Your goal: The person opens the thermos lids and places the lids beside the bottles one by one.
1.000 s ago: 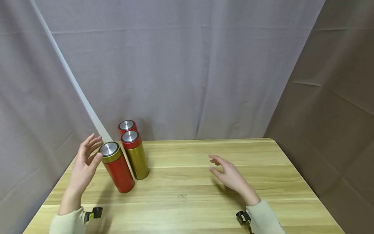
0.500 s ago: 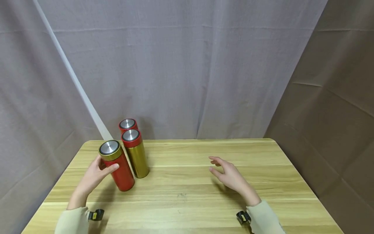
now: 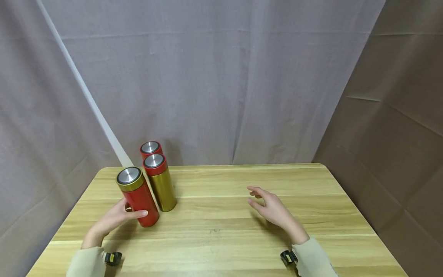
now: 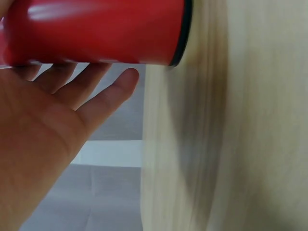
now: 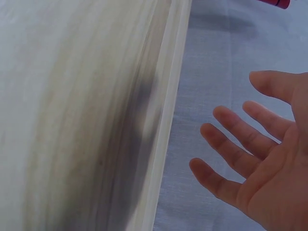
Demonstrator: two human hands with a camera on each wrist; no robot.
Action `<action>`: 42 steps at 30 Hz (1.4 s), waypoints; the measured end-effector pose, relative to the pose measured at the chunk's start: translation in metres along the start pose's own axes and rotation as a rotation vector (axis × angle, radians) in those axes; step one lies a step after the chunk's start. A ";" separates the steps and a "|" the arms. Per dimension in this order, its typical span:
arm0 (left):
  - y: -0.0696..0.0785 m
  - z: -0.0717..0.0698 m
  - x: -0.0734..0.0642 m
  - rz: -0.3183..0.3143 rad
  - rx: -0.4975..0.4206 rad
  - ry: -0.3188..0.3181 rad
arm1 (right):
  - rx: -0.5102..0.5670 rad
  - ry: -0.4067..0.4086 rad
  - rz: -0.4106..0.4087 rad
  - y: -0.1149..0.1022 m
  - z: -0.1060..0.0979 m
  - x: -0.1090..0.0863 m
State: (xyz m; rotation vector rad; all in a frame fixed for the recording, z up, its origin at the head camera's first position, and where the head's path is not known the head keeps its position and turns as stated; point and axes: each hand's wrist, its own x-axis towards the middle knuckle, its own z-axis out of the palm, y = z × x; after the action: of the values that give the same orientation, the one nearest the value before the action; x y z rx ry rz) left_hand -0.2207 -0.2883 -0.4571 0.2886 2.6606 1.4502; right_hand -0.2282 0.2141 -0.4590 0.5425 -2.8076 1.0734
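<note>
A red thermos flask [image 3: 139, 200] with a gold collar and steel-topped lid stands upright at the left of the table. My left hand [image 3: 112, 221] is around its lower body, thumb across the front and fingers going behind. In the left wrist view, one finger [image 4: 110, 98] stands apart from the red flask. Just to the right is a gold thermos flask [image 3: 163, 189] with a red collar. Behind that one, a third flask [image 3: 150, 147] shows only its red top and steel lid. My right hand [image 3: 271, 207] hovers over the table's right half, holding nothing, its fingers relaxed and spread.
The wooden table [image 3: 221, 223] has rounded back corners. A grey curtain [image 3: 207, 84] hangs along its back edge and left side, and a brown curtain [image 3: 391, 130] hangs on the right. Each wrist wears a small black camera, such as the left one [image 3: 113, 258].
My left hand has come down from beside the red flask's lid to its lower body, with the thumb now across the front. The flasks and my right hand stay in place.
</note>
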 end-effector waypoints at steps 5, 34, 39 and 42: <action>-0.002 0.003 -0.001 0.001 -0.015 0.015 | -0.006 0.000 -0.023 0.002 0.001 -0.001; -0.002 0.017 -0.013 0.035 -0.015 0.121 | 0.054 0.047 -0.001 0.015 -0.012 -0.013; 0.012 0.012 -0.016 0.059 -0.017 0.136 | 0.051 0.068 -0.009 0.020 -0.014 -0.012; 0.020 0.008 -0.016 0.076 -0.031 0.126 | 0.057 0.068 -0.014 0.019 -0.016 -0.011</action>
State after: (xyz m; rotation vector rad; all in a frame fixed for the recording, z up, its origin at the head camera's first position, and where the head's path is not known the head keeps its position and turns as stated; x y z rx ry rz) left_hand -0.2015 -0.2749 -0.4450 0.3087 2.7505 1.5808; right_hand -0.2258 0.2408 -0.4610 0.5202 -2.7178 1.1499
